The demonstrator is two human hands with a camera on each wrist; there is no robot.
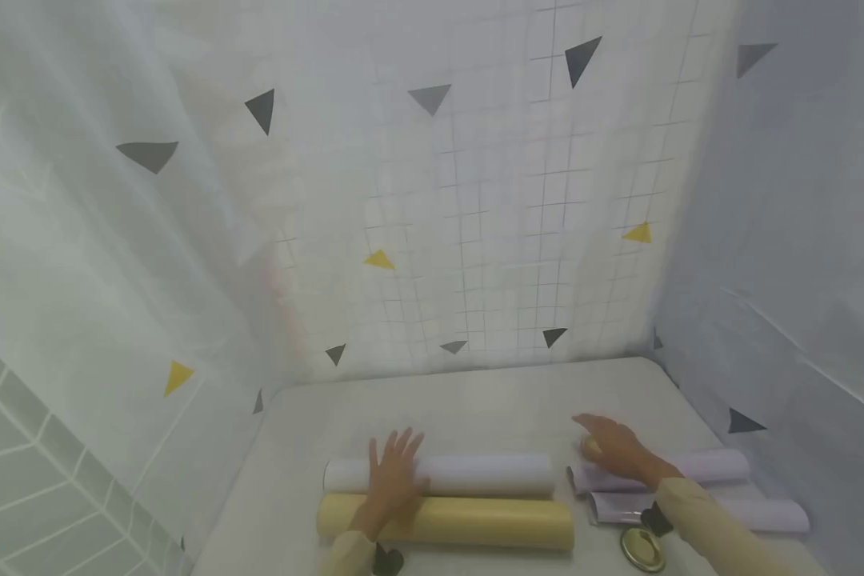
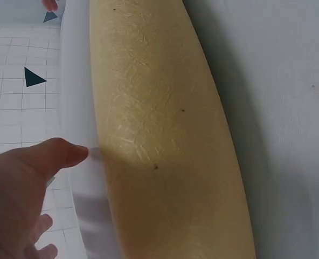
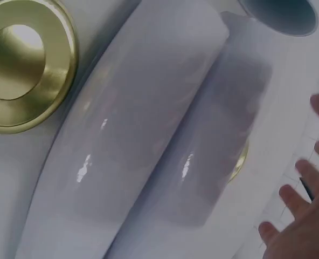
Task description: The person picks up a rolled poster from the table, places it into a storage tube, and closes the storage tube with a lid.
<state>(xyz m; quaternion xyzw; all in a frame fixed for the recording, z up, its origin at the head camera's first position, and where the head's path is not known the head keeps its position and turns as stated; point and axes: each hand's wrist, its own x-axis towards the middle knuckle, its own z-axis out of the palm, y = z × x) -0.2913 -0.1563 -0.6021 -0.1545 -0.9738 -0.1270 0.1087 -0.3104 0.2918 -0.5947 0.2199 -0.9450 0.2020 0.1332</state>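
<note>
Two rolls lie side by side at the left of the table: a white roll (image 1: 490,474) at the back and a yellow roll (image 1: 490,524) in front. My left hand (image 1: 394,484) is over the white roll with its fingers spread, holding nothing. In the left wrist view its thumb (image 2: 68,154) reaches over the white roll's edge. My right hand (image 1: 615,450) is by a small gold lid (image 1: 589,448) behind two glossy pale rolls. In the right wrist view that lid (image 3: 240,162) is partly hidden by a pale roll (image 3: 192,151), and the fingers (image 3: 310,172) are spread and apart from it.
A second gold lid (image 1: 642,549) lies in front of the nearer pale roll (image 1: 763,515). The white table (image 1: 475,408) meets pale sheeting with a grid and triangles (image 1: 497,240) at the back. More sheeting (image 1: 821,280) hangs at the right, and grey tiles (image 1: 22,448) show lower left.
</note>
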